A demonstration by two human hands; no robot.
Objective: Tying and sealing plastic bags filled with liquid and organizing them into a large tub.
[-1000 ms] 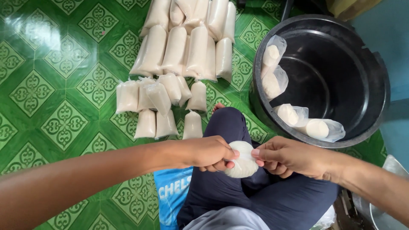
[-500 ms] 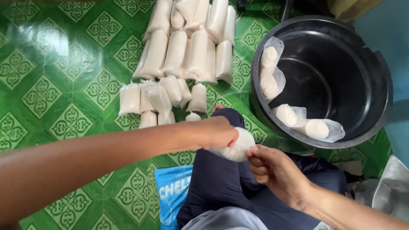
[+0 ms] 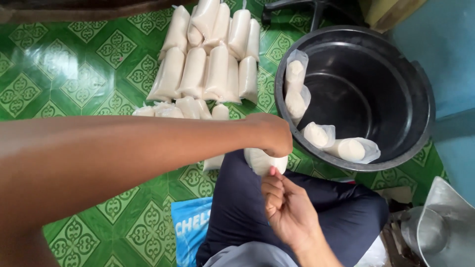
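Observation:
My left hand [image 3: 269,133] reaches across from the left and grips a white filled plastic bag [image 3: 264,160] from above, just past my knee. My right hand [image 3: 284,207] sits below it over my dark trousers, palm up, fingers loosely curled, its fingertips touching the bag's lower edge. Rows of tied white filled bags [image 3: 208,69] lie on the green patterned floor beyond my left arm, which hides part of the nearest row.
A large black tub [image 3: 396,133] stands at the right with several loosely bagged white lumps [image 3: 346,147] inside. A metal pan [image 3: 440,222] is at the lower right. A blue printed sack [image 3: 190,227] lies under my leg. A black chair base [image 3: 307,10] shows at the top.
My left hand has carried the bag forward and away from my lap toward the rows. My right hand has let go of the bag's neck and dropped back, opening over my leg.

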